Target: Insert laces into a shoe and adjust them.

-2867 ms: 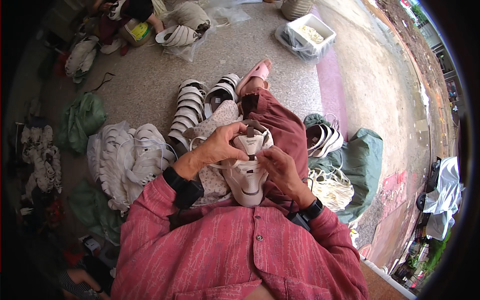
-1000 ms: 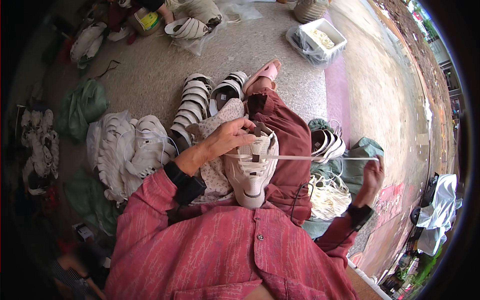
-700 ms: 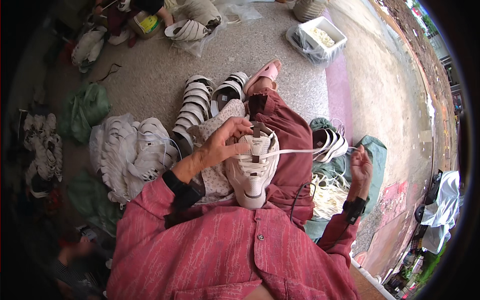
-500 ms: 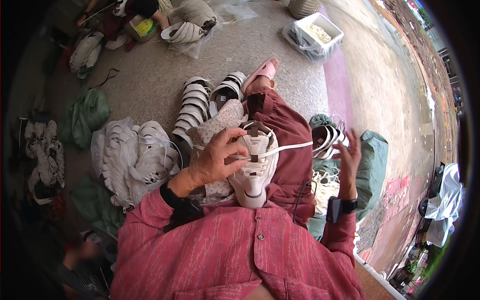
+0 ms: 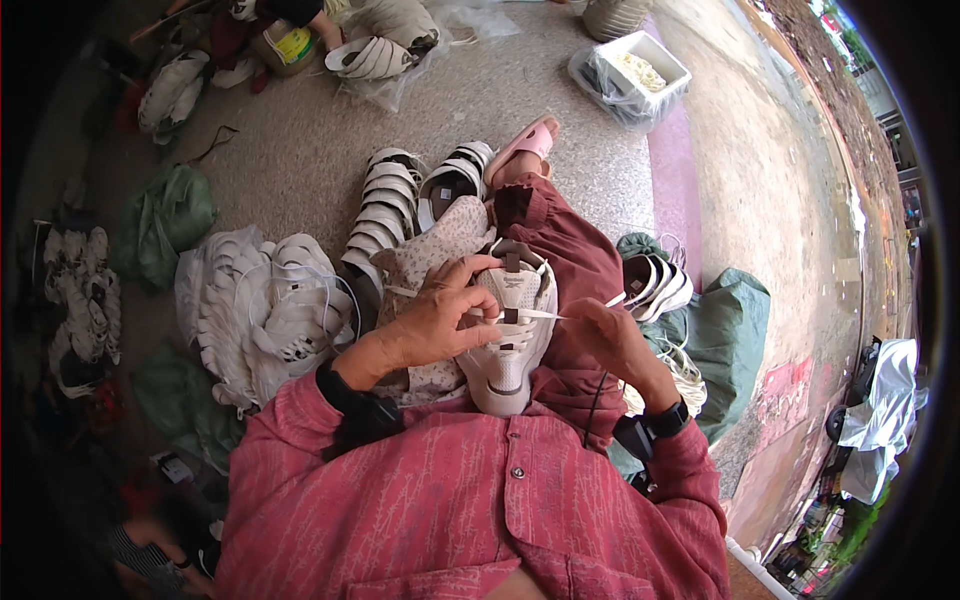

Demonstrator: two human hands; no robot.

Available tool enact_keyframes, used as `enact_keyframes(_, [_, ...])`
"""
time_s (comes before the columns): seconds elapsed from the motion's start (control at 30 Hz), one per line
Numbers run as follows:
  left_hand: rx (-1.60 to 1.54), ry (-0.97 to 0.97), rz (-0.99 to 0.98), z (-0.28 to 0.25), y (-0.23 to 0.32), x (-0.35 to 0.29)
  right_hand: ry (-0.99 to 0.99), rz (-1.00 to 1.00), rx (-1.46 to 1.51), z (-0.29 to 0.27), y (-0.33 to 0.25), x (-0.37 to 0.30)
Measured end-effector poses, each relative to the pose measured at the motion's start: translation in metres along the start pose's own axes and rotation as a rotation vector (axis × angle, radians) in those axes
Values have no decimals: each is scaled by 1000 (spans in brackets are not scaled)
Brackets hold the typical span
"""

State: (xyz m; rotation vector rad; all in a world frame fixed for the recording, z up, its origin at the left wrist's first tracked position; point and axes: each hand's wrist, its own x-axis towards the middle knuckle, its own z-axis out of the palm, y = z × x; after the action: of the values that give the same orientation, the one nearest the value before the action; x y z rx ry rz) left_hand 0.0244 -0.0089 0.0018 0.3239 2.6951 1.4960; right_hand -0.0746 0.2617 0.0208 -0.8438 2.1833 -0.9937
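Note:
A white sneaker (image 5: 510, 365) rests on my lap, its toe toward my body and its tongue facing up. Bent around the shoe's left side, my left hand (image 5: 445, 315) has its fingers and thumb on the tongue and lacing area. A white shoelace (image 5: 540, 315) runs from the eyelets to the right, pulled fairly straight. My right hand (image 5: 610, 340) is closed on this lace just beside the shoe, over my maroon trouser leg. A short bit of lace also shows left of my left hand. A patterned cloth (image 5: 430, 250) covers my left leg.
Rows of nested white shoes (image 5: 385, 205) stand ahead, and a bagged pile of shoes (image 5: 270, 300) lies at left. More shoes (image 5: 655, 285) and a green sack (image 5: 735, 320) are at right. A white box of laces (image 5: 650, 75) sits farther off. Another person's hand (image 5: 328, 35) shows at far left.
My right hand has come down and left from out at the right to beside the shoe, now closed on the lace. My left hand has stayed nearly in place on the shoe.

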Motion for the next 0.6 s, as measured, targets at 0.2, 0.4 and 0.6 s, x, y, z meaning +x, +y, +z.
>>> enact_keyframes(0.2, [22, -28, -8, 0, -5, 3, -71, 28, 42, -6, 2, -3])
enact_keyframes(0.4, [249, 45, -93, 19, 3, 12, -548, -40, 570, -8, -21, -12])
enact_keyframes(0.6, [81, 12, -110, 10, -7, 7, -84, -8, 1293, -14, 7, -12])
